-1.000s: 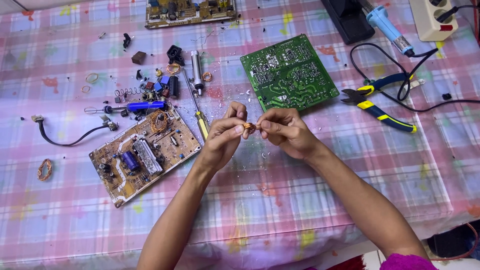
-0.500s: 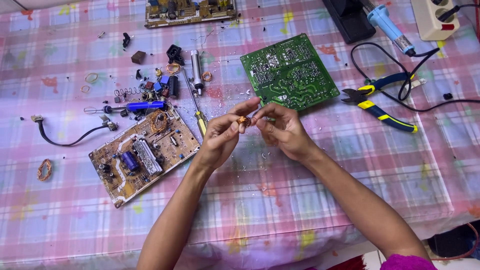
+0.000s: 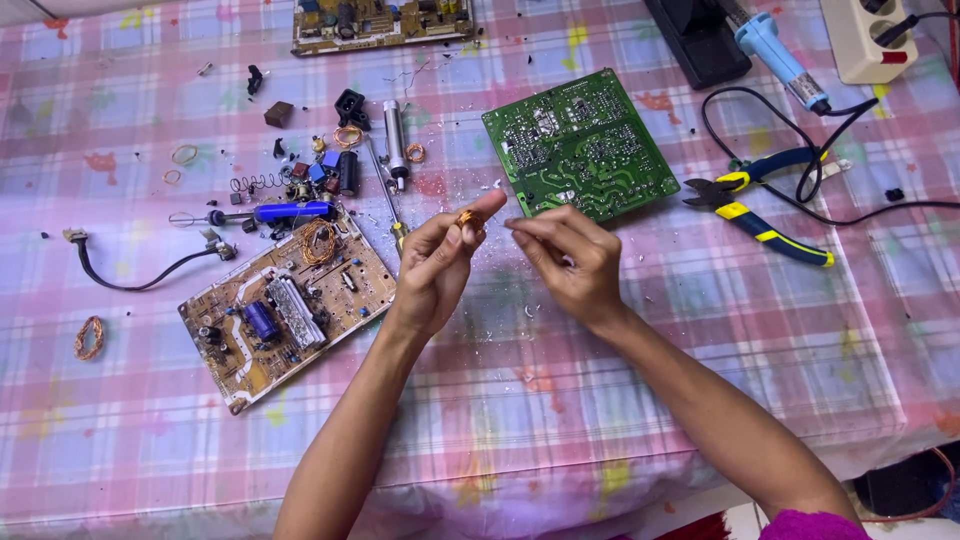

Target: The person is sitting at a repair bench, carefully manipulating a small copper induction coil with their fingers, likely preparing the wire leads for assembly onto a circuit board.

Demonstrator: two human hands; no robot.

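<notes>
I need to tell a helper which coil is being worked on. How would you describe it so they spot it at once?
Start at the green circuit board on the checked tablecloth. Just below its left corner, the left hand pinches a small copper wire coil at its fingertips. Other copper coils lie on the cloth; this one is held up.

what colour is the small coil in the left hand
Copper-orange coil, seen in the head view.
</notes>
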